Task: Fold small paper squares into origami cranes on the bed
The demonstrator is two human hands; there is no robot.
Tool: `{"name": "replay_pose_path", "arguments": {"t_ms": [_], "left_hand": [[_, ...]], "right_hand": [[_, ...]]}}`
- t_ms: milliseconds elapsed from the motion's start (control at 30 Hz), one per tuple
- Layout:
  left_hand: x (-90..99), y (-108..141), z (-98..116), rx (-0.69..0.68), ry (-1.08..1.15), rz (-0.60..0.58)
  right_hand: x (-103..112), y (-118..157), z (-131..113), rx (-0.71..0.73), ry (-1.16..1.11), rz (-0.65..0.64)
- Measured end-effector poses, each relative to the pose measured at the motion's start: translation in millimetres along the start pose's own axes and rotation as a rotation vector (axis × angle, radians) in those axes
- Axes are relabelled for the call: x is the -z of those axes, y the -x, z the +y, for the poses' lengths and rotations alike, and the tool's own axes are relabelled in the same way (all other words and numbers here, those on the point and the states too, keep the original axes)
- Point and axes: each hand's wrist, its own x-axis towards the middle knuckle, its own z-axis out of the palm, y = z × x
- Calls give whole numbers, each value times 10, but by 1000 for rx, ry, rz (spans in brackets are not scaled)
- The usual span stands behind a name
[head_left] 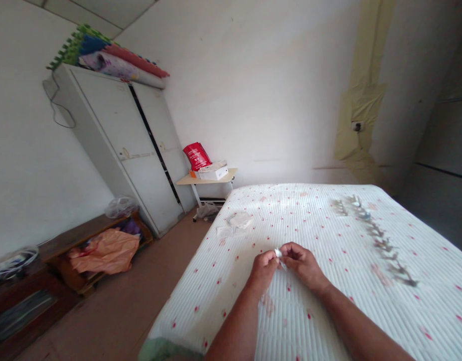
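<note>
Over the middle of the bed, my left hand (265, 266) and my right hand (300, 264) meet with fingertips pinched. Between them is a small white piece that looks like folded paper (278, 252); its exact shape is too small to make out. Both hands are closed on it, one from each side. Beyond my left hand, thin white sheets (239, 221) lie loosely on the quilted cover. Off to the right, several small greyish pointed objects (381, 243) stand in a slanting row, blurred, with a shorter cluster (339, 207) beside its far end.
A white bed cover with red dots (306, 316) spreads under my arms. Behind its far left corner stands a small table (185, 179) with a red bag (196, 156) and white box (214, 173). A grey cabinet (114, 130) and low wooden shelf (61, 281) line the left.
</note>
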Motion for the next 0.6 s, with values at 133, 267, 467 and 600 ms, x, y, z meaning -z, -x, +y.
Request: {"name": "replay_pose_path", "arguments": {"t_ms": [133, 267, 467, 600], "left_hand": [[-33, -2, 3, 2, -23, 19], [-63, -11, 28, -4, -36, 79], [-58, -34, -27, -12, -28, 195], [-48, -40, -49, -10, -2, 213]], "right_hand": [[20, -28, 50, -20, -7, 24], [37, -46, 73, -30, -7, 49], [18, -45, 102, -56, -11, 40], [11, -41, 112, -46, -7, 4]]}}
